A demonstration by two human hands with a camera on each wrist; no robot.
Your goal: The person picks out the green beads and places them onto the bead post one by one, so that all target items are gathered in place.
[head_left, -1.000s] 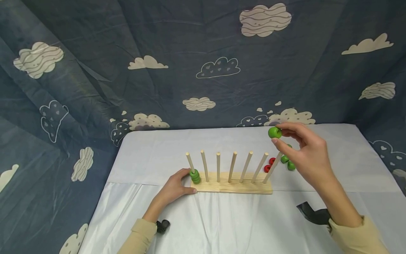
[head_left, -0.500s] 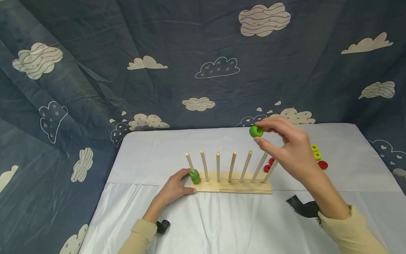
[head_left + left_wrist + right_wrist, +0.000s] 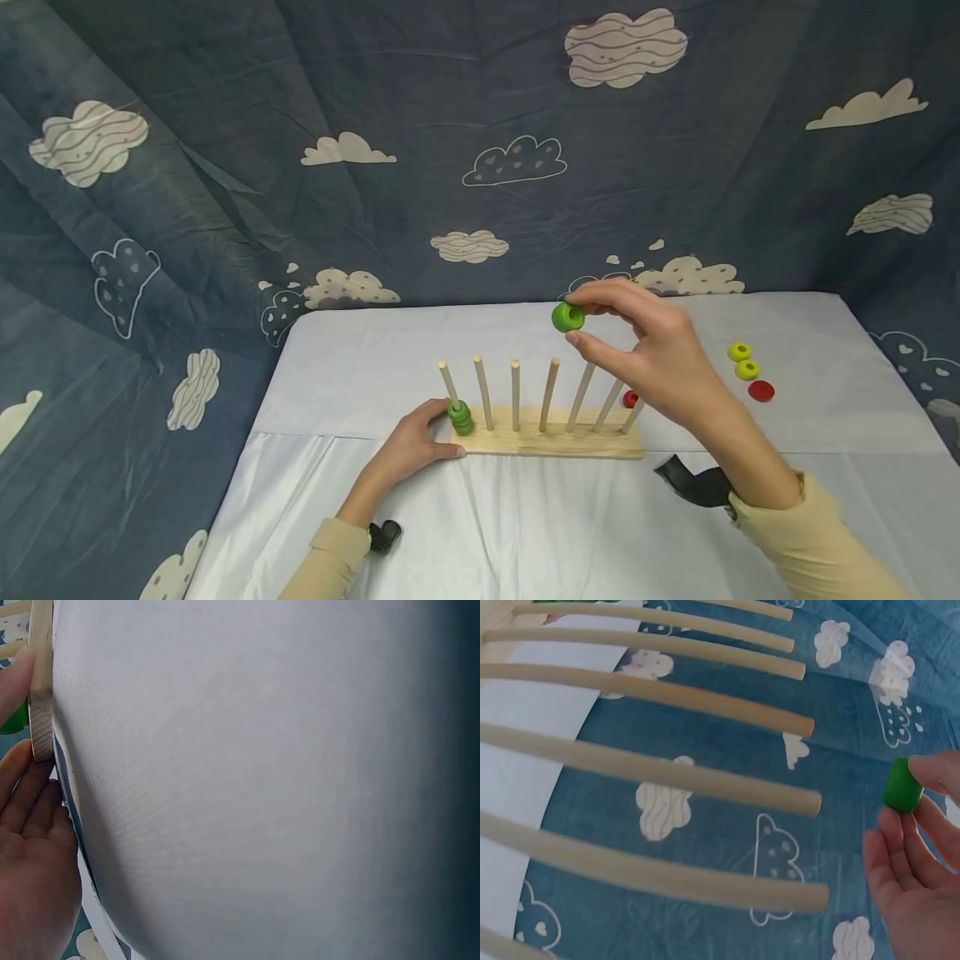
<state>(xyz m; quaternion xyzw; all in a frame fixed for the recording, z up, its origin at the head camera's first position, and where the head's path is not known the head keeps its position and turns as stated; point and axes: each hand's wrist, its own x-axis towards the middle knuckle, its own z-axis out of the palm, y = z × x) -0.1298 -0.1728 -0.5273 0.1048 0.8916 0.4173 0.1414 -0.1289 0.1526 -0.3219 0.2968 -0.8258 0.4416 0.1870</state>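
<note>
A wooden peg rack (image 3: 577,446) with several upright pegs stands on the table. Stacked green beads (image 3: 461,418) sit on its leftmost peg. My left hand (image 3: 411,442) grips the rack's left end, thumb at the front edge and fingers behind; in the left wrist view the thumb and fingers touch the board's end (image 3: 42,724). Between thumb and fingertips, my right hand (image 3: 652,350) pinches a green bead (image 3: 567,317), its hole showing. This bead is held above the pegs, apart from them. From the right wrist, the bead (image 3: 903,784) appears beyond the peg tips.
Two yellow beads (image 3: 747,370) and a red bead (image 3: 761,391) lie at the right of the white table cover (image 3: 840,417). Another red bead (image 3: 631,399) shows behind the rack's right end. My right hand and forearm hide part of the table. A patterned cloth (image 3: 480,200) hangs behind.
My right hand has moved left with the green bead, from beyond the rack's right end to over its middle pegs. My left hand and the rack stay in place.
</note>
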